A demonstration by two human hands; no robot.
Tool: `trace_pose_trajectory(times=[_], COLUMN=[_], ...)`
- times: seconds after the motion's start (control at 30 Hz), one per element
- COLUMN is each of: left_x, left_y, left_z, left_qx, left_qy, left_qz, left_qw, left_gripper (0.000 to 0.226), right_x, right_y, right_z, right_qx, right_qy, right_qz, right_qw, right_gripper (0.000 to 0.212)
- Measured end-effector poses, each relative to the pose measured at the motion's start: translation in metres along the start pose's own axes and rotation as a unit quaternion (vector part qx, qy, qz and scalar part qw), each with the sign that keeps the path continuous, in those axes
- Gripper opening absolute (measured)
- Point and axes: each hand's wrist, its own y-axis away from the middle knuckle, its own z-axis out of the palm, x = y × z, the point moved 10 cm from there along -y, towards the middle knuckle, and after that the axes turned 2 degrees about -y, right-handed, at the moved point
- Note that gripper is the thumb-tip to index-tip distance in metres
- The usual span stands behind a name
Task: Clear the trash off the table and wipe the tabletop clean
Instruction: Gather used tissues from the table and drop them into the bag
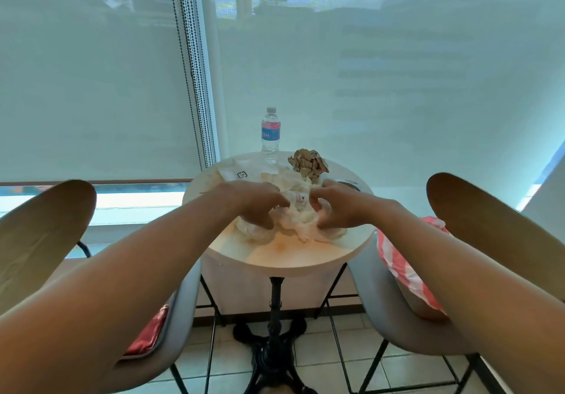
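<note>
Crumpled white wrapping (301, 224), a loose heap of plastic or paper with a small printed label showing at its top, lies at the middle of the round table (293, 256), slightly toward the near edge. It sits directly between the two hands, so neither has to travel; its bulk spreads broadly left to right, with no clear long axis. Left hand (260, 207): on the heap's left flank, fingers curled down into the material, gripping it. Right hand (333, 208): on the right flank, fingers curled likewise, pinching a fold near the label. The two are about equally near, fingertips close together over the top of the heap. Judgement: the coming move is a gather-and-lift, drawing both flanks inward, since loose edges trail toward the near edge. Beyond the heap, toward the far edge: more white paper (244, 173) with a small square mark, lying flat at the far left; a wad of brown paper (308, 162) at the far right; a clear water bottle (270, 132), upright, at the far edge. A faint orange stain (284, 246) marks the bare top near the front edge. A chair (46, 225) flanks the table on each side.
</note>
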Motion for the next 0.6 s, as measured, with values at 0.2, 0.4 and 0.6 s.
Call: trace_pose_trajectory(times=[0.2, 0.4, 0.6], left_x=[-0.008, -0.011, -0.012], left_y=[0.003, 0.009, 0.015], left_z=[-0.005, -0.020, -0.031], left_qx=[0.000, 0.038, 0.082], left_qy=[-0.008, 0.005, 0.032], left_qz=[-0.015, -0.006, 0.006], left_qw=[1.000, 0.999, 0.996], left_gripper=[0.057, 0.024, 0.031], right_x=[-0.007, -0.010, -0.005], right_y=[0.006, 0.014, 0.020], right_z=[-0.009, -0.027, -0.033], right_qx=[0.023, 0.059, 0.052], right_qy=[-0.007, 0.003, 0.027], right_qz=[-0.023, -0.023, 0.011], right_qw=[0.999, 0.998, 0.998], right_gripper=[0.022, 0.020, 0.025])
